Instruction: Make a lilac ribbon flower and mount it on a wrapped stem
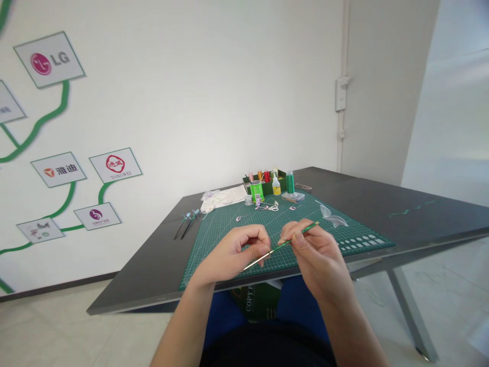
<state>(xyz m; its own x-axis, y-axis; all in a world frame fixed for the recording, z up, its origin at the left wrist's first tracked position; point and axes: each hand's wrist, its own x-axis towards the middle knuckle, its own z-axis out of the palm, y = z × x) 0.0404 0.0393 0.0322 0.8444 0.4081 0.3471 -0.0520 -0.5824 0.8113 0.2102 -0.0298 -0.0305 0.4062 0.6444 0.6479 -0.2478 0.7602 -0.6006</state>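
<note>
A thin rod (283, 245), bare shiny metal at its lower end and green along its upper part, slants up to the right between my hands, above the near edge of the cutting mat (214, 239). My right hand (317, 252) pinches its green upper part between thumb and fingers. Lower down, my left hand (244, 250) is closed, thumb and fingertips pressed together on the rod where green meets metal. Whether a thread runs between the hands is too fine to make out. White oval pieces (359, 242) and translucent wing-like pieces (332, 217) lie right of my right hand.
Toward the back stand a green spool (290, 182), a glue bottle (276, 185), a bright green tin (257, 191) and a box of colored spools (282, 182). Small scissors (273, 206) lie before them. Blue-flowered sticks (191, 223) and white sheets (225, 198) lie left.
</note>
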